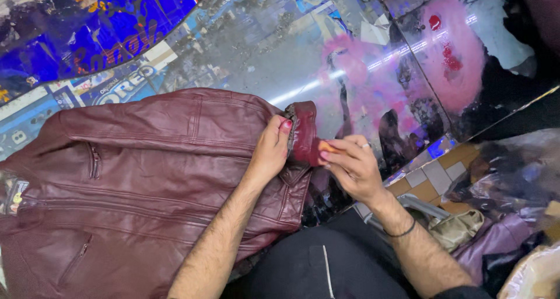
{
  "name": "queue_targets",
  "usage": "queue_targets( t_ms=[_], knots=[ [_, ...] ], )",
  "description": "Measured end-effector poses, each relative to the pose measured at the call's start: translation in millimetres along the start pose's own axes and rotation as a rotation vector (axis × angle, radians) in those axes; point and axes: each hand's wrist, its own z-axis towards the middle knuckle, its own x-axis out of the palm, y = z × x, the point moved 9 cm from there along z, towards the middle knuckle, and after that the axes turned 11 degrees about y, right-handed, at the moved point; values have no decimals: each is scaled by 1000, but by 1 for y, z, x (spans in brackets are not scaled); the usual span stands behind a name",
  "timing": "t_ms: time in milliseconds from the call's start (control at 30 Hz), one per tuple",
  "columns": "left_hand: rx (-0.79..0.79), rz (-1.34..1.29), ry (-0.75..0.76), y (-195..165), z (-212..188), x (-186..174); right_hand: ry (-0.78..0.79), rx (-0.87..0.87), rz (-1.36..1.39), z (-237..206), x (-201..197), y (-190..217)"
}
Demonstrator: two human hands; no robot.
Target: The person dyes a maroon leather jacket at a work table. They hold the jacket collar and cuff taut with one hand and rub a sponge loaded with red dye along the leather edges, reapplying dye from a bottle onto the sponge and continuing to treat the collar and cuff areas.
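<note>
A dark red leather jacket (pixel 140 182) lies spread across the glossy worktable (pixel 256 54), and everything here is placed off it. The left hand (pixel 269 150) sits at the jacket's far right edge, closed on the collar (pixel 302 137), fingers pinching that band and standing it upright off the surface. Just right of the collar, the right hand (pixel 350 165) has its fingertips gathered tight around a small orange pad (pixel 326 146), which touches the collar's outer face. A ring shows on that hand and a dark band (pixel 402 232) on its wrist.

My read: the step in hand is working the collar with that pad, rubbing colour or polish into the leather, and only the collar is being treated now. What the pad carries, I cannot tell. The next move looks to call for the left hand keeping the collar taut and turned outward while the pad travels along the band, with light, even pressure so the finish does not streak.

Beyond the jacket, the tabletop shows pink and red stains (pixel 455 60). To the jacket's lower right, off the table edge, crumpled plastic bags (pixel 507 182) pile up.
</note>
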Motion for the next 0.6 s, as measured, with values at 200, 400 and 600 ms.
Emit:
queue_targets(
  t_ms=[200,400,600],
  knots=[
    [69,130,-36,-32,11,15,-424,272,742,-83,-23,-70],
    [82,121,-144,-47,51,45,-574,375,1438,-122,-6,-129],
    [153,99,-163,-28,80,98,-574,342,1118,-111,-43,-163]
  ],
)
